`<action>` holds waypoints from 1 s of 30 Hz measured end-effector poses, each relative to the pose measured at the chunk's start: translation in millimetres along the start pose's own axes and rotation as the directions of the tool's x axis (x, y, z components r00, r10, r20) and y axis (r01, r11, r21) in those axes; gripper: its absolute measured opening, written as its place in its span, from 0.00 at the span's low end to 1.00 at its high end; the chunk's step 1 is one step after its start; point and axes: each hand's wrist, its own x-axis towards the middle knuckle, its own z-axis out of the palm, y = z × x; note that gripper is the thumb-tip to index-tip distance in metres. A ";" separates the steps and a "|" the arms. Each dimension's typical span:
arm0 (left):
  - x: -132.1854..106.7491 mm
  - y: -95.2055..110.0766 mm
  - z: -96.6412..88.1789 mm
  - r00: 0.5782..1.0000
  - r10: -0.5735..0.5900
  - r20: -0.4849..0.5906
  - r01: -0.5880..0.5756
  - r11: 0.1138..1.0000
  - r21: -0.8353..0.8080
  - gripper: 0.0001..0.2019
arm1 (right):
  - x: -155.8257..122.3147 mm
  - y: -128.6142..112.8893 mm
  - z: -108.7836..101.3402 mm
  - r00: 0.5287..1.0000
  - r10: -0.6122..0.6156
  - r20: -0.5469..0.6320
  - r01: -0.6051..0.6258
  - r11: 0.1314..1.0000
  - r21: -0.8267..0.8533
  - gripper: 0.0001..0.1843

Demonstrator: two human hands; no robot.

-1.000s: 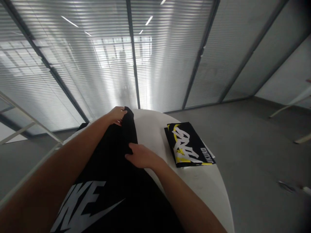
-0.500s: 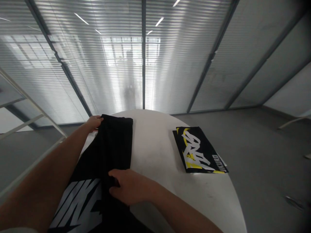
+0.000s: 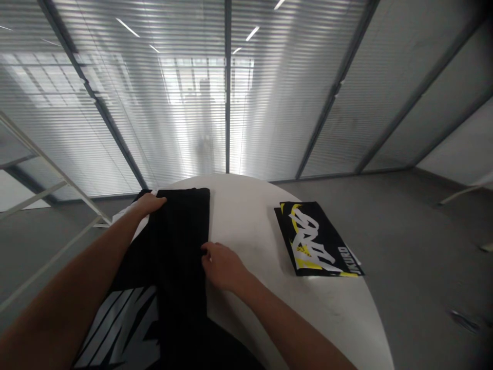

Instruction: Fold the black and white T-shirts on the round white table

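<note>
A black garment with a large white logo lies on the round white table, one strip of it folded over lengthwise. My left hand rests at the far left corner of the folded strip, its fingers pressed on the cloth. At the strip's right edge, about halfway along, my right hand touches the fabric with curled fingers. Whether either hand pinches the cloth is unclear.
A folded black item with a yellow and white graphic lies on the table's right side. Behind the table stands a glass wall with blinds. White metal frame bars run at the left. Grey floor surrounds the table.
My right hand moved from the garment's middle out to the folded strip's right edge. The left hand stayed at the far corner, and the strip now lies flatter.
</note>
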 end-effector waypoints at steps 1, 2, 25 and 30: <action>-1.8 1.6 -1.4 1.000 0.006 0.019 -0.006 1.000 -0.019 0.25 | 3.4 5.7 0.4 0.998 0.033 -0.054 -0.033 0.999 -0.009 0.24; -3.9 3.2 -2.6 0.999 0.018 0.027 -0.017 0.999 -0.033 0.23 | 6.1 10.4 0.5 0.996 0.040 -0.076 -0.040 0.999 0.000 0.25; -24.9 46.3 -8.0 0.952 0.193 -0.236 -0.252 0.933 -0.255 0.15 | 25.5 28.5 -11.4 0.966 0.248 0.072 -0.250 0.832 0.496 0.11; -22.5 70.4 5.7 0.986 0.107 -0.130 -0.165 0.776 -0.609 0.14 | 23.3 37.7 -43.0 0.920 0.380 0.100 -0.338 0.637 0.693 0.11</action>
